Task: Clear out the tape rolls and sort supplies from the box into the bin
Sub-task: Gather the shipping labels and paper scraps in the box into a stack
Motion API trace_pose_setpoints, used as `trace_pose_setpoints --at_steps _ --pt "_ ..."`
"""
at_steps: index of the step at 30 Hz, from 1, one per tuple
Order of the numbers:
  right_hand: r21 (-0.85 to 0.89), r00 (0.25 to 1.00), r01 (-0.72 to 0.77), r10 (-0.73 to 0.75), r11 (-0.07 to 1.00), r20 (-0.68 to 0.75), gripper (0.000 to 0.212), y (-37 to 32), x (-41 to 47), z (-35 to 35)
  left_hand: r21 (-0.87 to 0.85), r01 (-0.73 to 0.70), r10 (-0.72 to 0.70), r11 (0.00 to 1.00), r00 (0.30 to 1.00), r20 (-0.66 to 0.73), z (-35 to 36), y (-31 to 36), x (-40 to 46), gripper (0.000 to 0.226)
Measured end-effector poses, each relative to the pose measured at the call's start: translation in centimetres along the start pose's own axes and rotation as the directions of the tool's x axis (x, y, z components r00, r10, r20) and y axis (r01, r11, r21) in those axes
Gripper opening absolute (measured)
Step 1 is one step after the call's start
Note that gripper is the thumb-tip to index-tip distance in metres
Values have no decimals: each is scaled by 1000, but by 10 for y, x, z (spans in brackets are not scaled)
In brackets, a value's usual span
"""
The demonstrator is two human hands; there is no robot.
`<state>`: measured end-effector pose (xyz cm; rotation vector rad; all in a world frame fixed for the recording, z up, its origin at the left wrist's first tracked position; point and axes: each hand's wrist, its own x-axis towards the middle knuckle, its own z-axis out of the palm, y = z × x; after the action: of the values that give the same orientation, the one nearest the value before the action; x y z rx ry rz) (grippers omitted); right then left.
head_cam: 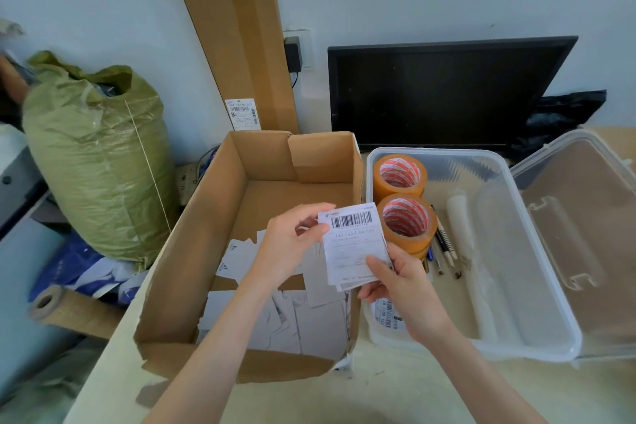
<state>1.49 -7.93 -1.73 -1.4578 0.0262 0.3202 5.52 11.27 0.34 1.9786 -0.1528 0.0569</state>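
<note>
An open cardboard box (206, 224) stands on the table with several white paper labels (309, 323) loose on its bottom. Above the box's right wall, my left hand (292, 244) and my right hand (402, 282) both hold a small stack of barcode labels (354, 244). Right of the box sits a clear plastic bin (537, 330). Inside it are two orange tape rolls (401, 175) (407, 222), several pens (444, 244), a white tube (464, 251) and more labels (387, 313) under my right hand.
The bin's clear lid (585, 217) lies open to the right. A black monitor (444, 89) stands behind the bin. A tall flat carton (237, 38) leans on the wall. A green woven sack (99, 162) and a brown paper roll (65, 310) are at the left.
</note>
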Motion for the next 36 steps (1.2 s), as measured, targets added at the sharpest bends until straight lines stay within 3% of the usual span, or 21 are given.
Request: trace_pose_setpoints --at_steps 3,5,6,8,10,12,17,23,27,30,33,36 --pt "3 1000 -5 5 1000 0 22 1 0 -1 -24 125 -127 992 973 -194 -5 -31 10 21" --pt "8 1000 -6 6 1000 0 23 1 0 -2 150 275 -230 950 937 -262 -9 -69 17 27" --pt "9 1000 -6 6 1000 1 23 1 1 -2 268 372 -309 889 918 -248 -12 -89 19 37" --pt "5 1000 -11 11 1000 2 23 1 1 -1 552 515 -526 656 836 -155 -16 -127 15 65" --pt "5 1000 -17 17 1000 0 23 0 1 -1 775 471 -684 421 726 -69 -20 -152 6 87" --pt "6 1000 -22 22 1000 0 24 0 1 -1 830 428 -755 357 655 -12 -22 -167 -1 95" --pt "12 1000 -29 29 1000 -5 25 1 1 -1 803 477 -638 357 753 -164 -22 -169 2 66" --pt "6 999 -38 38 999 -4 26 0 1 -1 900 341 -588 273 799 -125 -25 -167 8 44" --pt "13 999 -41 41 999 -4 27 -1 0 -1 968 183 -470 171 879 -83 -22 -172 -1 59" --pt "11 999 -43 43 999 -7 26 -1 1 -1 929 253 -425 269 897 -121 -32 -171 -4 43" --pt "15 999 -45 45 999 -12 26 -2 0 -1 741 445 -435 504 871 -227 -43 -162 -2 20" --pt "23 999 -37 38 999 -25 25 -2 0 0 476 473 -344 741 877 -336 -40 -132 -6 12"
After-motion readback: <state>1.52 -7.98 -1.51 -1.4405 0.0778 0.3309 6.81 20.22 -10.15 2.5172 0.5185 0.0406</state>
